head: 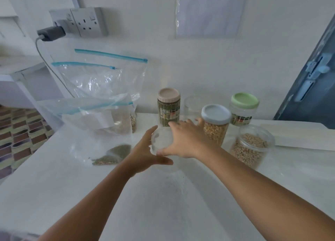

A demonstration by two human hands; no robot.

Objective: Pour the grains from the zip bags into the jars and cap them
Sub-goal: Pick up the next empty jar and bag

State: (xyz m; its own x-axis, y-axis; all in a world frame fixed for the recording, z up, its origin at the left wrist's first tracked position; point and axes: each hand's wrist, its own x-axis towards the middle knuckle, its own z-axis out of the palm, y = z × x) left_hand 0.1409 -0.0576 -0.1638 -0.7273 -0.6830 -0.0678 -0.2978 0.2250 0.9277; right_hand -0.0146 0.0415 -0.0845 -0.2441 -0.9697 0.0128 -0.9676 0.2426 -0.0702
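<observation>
An empty clear jar (pixel 160 142) without a lid stands at the middle of the white table (pixel 90 186). My left hand (pixel 145 153) curls round its left side. My right hand (pixel 184 141) spans its mouth from the right, thumb on the near rim and fingers over the far rim. To the left lies a zip bag with green grains (pixel 110 153) in its bottom corner. Behind that one, a zip bag of pale grains (pixel 116 121) stands slumped. An uncapped jar of beige grains (pixel 252 147) stands at the right.
Behind my hands stand a beige-lidded jar of green grains (pixel 169 107), an empty clear jar (pixel 192 106), a blue-grey-lidded jar of yellow grains (pixel 215 126) and a green-lidded jar (pixel 244 109). Empty zip bags (pixel 108 77) lean on the wall. The table edge drops off at the left.
</observation>
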